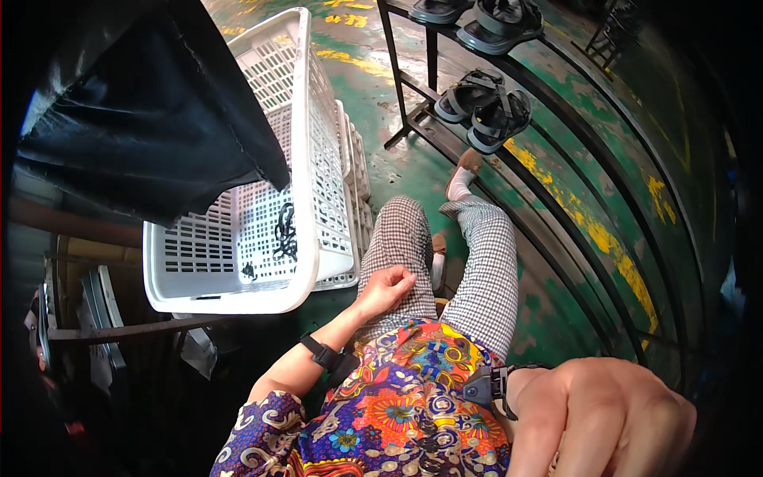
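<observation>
My left hand [387, 291] rests over my left thigh, its fingers curled in and thumb close to the index finger. Nothing shows between them. Close to the camera at the lower right is my right hand [608, 413], back side up with the fingers bent downward. Its fingertips fall below the frame edge, so whatever they may hold is hidden. Each wrist wears a dark strap, and a small grey device [479, 387] sits at the right one. A large white plastic basket [304, 159] stands beyond my left hand. Thin black straps [285, 230] lie inside it.
Black sheeting [159, 119] hangs over the basket's left side. On the right runs a dark metal rack [556, 187] carrying black sandals [497, 119] and more black footwear [502, 28] above. At lower left, flat pieces [103, 310] stand on a shelf. The green floor [381, 171] has worn yellow markings.
</observation>
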A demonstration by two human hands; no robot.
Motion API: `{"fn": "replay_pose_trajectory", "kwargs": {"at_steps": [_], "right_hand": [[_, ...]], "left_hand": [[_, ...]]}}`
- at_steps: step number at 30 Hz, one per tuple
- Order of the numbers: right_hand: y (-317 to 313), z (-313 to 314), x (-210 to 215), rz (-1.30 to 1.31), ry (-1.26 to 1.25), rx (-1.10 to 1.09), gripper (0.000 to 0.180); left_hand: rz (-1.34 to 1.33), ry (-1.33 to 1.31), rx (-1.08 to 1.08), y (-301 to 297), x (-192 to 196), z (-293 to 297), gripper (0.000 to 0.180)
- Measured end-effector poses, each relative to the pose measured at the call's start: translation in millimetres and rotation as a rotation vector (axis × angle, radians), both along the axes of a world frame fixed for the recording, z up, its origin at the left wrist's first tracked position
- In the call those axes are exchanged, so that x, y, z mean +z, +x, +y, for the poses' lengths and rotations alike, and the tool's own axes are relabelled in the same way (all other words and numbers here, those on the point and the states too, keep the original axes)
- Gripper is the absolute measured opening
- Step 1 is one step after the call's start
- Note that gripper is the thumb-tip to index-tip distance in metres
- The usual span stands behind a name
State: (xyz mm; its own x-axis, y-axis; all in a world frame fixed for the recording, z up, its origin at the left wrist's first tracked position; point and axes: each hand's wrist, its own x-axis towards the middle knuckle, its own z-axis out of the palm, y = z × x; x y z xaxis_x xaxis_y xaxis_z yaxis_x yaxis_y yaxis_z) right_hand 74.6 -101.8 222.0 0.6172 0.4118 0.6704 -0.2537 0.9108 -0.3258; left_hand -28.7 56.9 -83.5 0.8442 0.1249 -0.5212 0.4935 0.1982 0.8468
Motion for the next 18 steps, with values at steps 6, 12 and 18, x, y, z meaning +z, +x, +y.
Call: {"fn": "replay_pose_trajectory", "kwargs": {"at_steps": [6, 12, 18], "right_hand": [[27.0, -11.7, -8.4, -0.167, 0.090, 0.298, 0.007], [83.0, -26.3, -133.2, 0.098, -0.746, -0.278, 0.011], [66.5, -39.1, -321.6, -1.113, -1.949, -0.884, 0.044]], "left_hand": [[0.019, 0.060, -0.010, -1.4, -1.9, -0.7, 0.020], [-0.036, 0.009, -0.031, -3.3, -6.2, 1.6, 0.020], [-0.067, 0.010, -0.019, -5.3, -5.2, 1.8, 0.022]]}}
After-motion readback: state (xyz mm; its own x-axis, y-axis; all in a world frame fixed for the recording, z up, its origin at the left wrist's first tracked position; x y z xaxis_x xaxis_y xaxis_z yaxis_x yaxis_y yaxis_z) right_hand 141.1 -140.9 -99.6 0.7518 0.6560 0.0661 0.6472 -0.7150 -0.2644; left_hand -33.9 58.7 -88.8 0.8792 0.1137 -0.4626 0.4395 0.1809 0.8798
